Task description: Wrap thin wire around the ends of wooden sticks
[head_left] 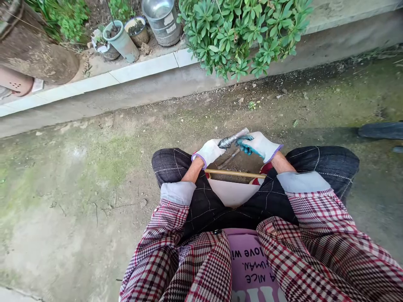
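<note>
My left hand (210, 152), in a white work glove with a purple cuff, is closed around the dark lower end of a wire-wound stick (233, 138). Silver wire appears coiled tightly round its middle, and a pale bare end points up and right. My right hand (256, 146), in a matching glove with teal-coated fingers, is closed right beside that pale end. Its fingers are curled, and what they grip, if anything, is hidden. Below my hands a thin stick-like piece (229, 159) lies on the ground between my feet.
A yellow rod-like edge (236, 173) and a white surface (234, 191) show between my legs. Ahead runs a low tiled ledge (145, 68) with flowerpots (122, 42), a metal bucket (163, 23) and a leafy bush (242, 35). A dark object (380, 130) lies at right.
</note>
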`<state>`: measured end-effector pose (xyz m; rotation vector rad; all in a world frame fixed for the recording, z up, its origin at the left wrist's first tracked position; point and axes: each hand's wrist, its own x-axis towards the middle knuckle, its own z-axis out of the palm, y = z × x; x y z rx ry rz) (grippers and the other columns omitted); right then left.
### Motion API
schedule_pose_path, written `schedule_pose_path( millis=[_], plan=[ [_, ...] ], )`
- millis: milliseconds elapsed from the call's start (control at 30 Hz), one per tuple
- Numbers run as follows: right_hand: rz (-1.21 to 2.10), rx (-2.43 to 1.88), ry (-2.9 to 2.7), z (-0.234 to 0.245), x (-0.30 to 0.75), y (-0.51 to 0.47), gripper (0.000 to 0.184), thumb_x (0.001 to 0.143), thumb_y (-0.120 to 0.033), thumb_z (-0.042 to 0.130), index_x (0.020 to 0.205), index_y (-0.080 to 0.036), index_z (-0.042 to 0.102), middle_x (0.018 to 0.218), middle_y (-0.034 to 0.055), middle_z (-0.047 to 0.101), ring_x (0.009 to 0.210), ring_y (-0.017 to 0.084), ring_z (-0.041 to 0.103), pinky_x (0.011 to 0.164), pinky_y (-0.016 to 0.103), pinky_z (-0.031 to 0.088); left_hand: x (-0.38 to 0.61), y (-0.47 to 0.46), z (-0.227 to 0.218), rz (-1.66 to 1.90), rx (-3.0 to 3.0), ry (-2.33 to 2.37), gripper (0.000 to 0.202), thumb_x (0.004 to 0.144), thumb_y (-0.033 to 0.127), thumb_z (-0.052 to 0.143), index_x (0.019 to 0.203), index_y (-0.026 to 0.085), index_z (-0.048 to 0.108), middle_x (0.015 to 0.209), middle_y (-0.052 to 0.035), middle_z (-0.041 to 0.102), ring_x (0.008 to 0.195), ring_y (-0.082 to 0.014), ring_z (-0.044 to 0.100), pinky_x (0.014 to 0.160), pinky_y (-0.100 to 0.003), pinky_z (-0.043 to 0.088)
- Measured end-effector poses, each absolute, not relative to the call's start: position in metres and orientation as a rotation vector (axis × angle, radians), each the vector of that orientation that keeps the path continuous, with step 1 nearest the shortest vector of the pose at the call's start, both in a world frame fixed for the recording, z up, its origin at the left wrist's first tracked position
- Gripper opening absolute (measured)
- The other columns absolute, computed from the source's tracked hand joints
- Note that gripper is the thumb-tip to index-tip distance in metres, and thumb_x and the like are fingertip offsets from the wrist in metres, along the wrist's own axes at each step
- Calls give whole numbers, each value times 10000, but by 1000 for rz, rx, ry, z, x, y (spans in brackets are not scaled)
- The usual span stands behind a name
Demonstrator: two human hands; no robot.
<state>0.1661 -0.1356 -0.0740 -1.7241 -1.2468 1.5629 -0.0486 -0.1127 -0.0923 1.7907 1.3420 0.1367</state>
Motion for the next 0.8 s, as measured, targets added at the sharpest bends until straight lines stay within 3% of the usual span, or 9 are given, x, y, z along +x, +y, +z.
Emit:
schedule_pose_path(
  millis=[100, 167, 367, 500, 633, 800],
  plan=[
    [1562, -1698, -1403, -75, 162, -138, 125, 839, -181, 654, 721, -163, 691, 551, -18, 616, 457, 99, 532, 410, 194, 417, -48, -110, -95, 170, 1651, 1419, 342, 859, 183, 629, 1172, 133, 757, 773, -4, 689, 589, -105, 545, 546, -197, 421],
    [1562, -1689, -1504, -73, 159, -141, 122, 837, -213, 657, 729, -169, 695, 575, -13, 638, 483, 107, 549, 424, 198, 419, -49, -106, -95, 146, 1662, 1508, 334, 882, 178, 610, 1181, 138, 753, 803, -22, 714, 620, -112, 588, 574, -199, 443],
    [1562, -1643, -1707, -53, 160, -149, 188, 855, -314, 618, 816, -178, 743, 675, 7, 704, 546, 119, 584, 492, 216, 424, -57, -102, -89, -143, 1922, 1715, 315, 915, 163, 592, 1186, 172, 751, 969, -120, 775, 946, -215, 712, 858, -276, 520],
    [1155, -1749, -1970, -48, 171, -142, 236, 869, -329, 595, 823, -190, 780, 677, 11, 714, 599, 139, 576, 567, 247, 407, -53, -114, -93, -355, 2059, 1593, 313, 922, 153, 554, 1156, 177, 760, 1064, -149, 764, 1079, -258, 708, 982, -332, 511],
    [938, -1830, -2067, -59, 182, -132, 221, 857, -325, 614, 816, -211, 799, 827, 50, 783, 745, 197, 651, 668, 283, 447, -46, -125, -93, -489, 2142, 1352, 300, 914, 158, 561, 1126, 193, 770, 1057, -130, 760, 1049, -256, 713, 990, -348, 520],
    [1029, -1906, -1838, -79, 191, -127, 151, 809, -321, 680, 793, -217, 789, 734, 20, 753, 681, 184, 643, 598, 270, 462, -43, -131, -81, -287, 2071, 1232, 235, 862, 190, 669, 1062, 165, 789, 976, -86, 761, 935, -198, 701, 918, -250, 516]
  ],
)
